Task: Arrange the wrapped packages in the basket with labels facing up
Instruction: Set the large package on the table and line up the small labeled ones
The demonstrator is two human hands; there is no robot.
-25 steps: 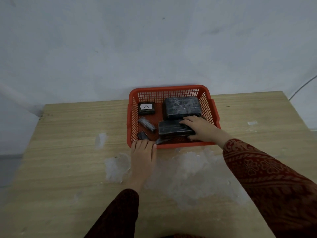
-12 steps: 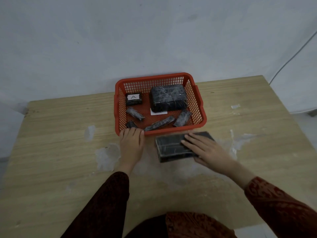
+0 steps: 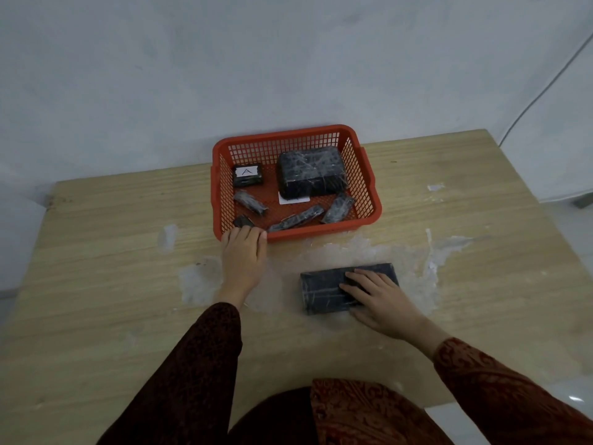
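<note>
- Red plastic mesh basket (image 3: 362,205) sits at the far middle of the pale wooden table (image 3: 102,284), close to the grey wall (image 3: 224,65).
- Largest of the things inside is a black block-shaped package wrapped in clear film (image 3: 312,175), at the far right of the basket; a white paper slip (image 3: 293,199) shows from under its near edge.
- At the far left of the basket lies a small black square package (image 3: 247,175) with a white label marked "A" facing up (the only label that can be read).
- Four smaller dark wrapped pieces lie loose on the basket floor: a short stubby one (image 3: 250,201) at left, a tiny one (image 3: 243,221) in the near left corner, a long thin one (image 3: 296,218) along the near side, and a slanted one (image 3: 338,207) at right.
- On the table, near and to the right of the basket, lies a flat black rectangular package in clear film (image 3: 327,289), no label showing on its upper face.
- Right hand (image 3: 382,300) rests flat on that package, fingers spread and pressing on its top and right part.
- Left hand (image 3: 244,258) lies palm down on the table, fingers together and straight, fingertips touching the basket's near left rim.
- Whitish patches of residue (image 3: 369,252) mark the wood between the basket and the hands.
</note>
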